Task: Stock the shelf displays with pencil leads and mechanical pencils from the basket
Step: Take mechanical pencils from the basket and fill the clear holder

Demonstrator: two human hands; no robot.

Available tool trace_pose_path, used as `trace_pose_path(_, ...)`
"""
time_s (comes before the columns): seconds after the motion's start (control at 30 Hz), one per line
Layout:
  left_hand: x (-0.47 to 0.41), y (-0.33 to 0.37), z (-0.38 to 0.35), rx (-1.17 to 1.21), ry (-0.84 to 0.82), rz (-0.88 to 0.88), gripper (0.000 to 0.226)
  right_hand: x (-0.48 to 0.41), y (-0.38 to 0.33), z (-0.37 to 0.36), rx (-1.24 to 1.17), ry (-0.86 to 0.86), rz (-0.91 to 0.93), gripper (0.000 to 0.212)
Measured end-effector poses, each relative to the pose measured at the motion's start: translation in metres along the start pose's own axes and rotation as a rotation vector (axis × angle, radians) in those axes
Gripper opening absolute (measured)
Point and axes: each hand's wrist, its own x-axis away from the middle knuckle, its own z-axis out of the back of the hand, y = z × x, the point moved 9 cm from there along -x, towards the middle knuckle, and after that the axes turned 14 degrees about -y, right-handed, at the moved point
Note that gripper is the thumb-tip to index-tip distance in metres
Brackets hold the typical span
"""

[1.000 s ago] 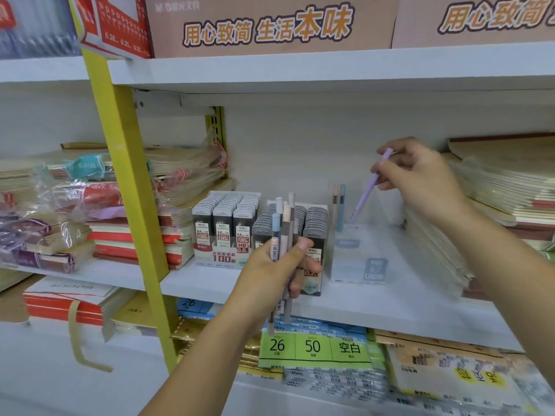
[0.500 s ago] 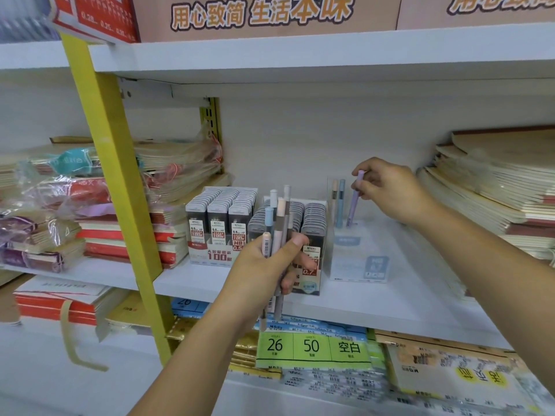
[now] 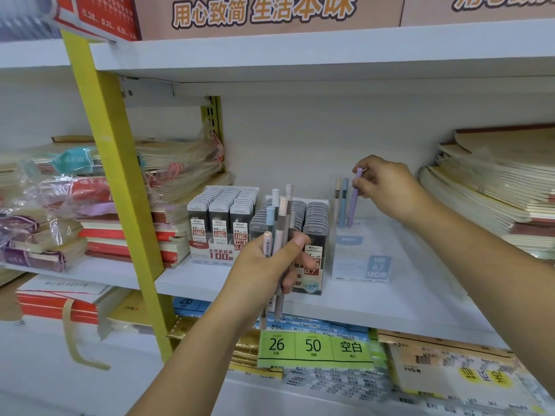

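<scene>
- The left hand (image 3: 270, 265) is at 6 o'clock of the view's centre. Its fingers and thumb are curled round a bundle of mechanical pencils (image 3: 280, 214) in pale blue, pink and grey, held upright in front of the lead displays.
- The right hand (image 3: 387, 187), at 2 o'clock from the left hand, pinches a purple pencil (image 3: 353, 205) near its top between thumb and fingertips. The pencil leans slightly, and its lower end is down inside the clear display box (image 3: 360, 256).
- That box stands on the white shelf (image 3: 390, 301), just beside the 0.7 lead display (image 3: 315, 217) at its 3 o'clock.
- Two pencils (image 3: 344, 202), one beige and one blue, stand upright in the box at 9 o'clock of the purple one.
- The 0.5 lead display (image 3: 223, 217) sits at 9 o'clock of the 0.7 display, and both are packed with grey cases.
- Stacked notebooks (image 3: 495, 190) lie at 3 o'clock of the box.
- A yellow upright (image 3: 120, 190) crosses the shelves at 9 o'clock.
- A green label (image 3: 313, 345) reading 26 and 50 lies at 6 o'clock, below the shelf.
</scene>
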Motion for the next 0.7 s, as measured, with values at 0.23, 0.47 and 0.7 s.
trace_pose_path(0.23,0.000,0.000,0.000,-0.002,0.000,0.001,0.025,-0.001,0.003,-0.002,0.040,0.018,-0.009,0.017)
trace_pose_path(0.47,0.000,0.001,0.000,0.010,0.007,-0.004,0.025,-0.007,0.016,-0.012,0.050,-0.032,-0.059,0.018)
trace_pose_path(0.7,0.001,0.003,-0.002,0.025,0.009,-0.004,0.027,0.002,0.003,-0.014,0.296,-0.012,-0.030,0.021)
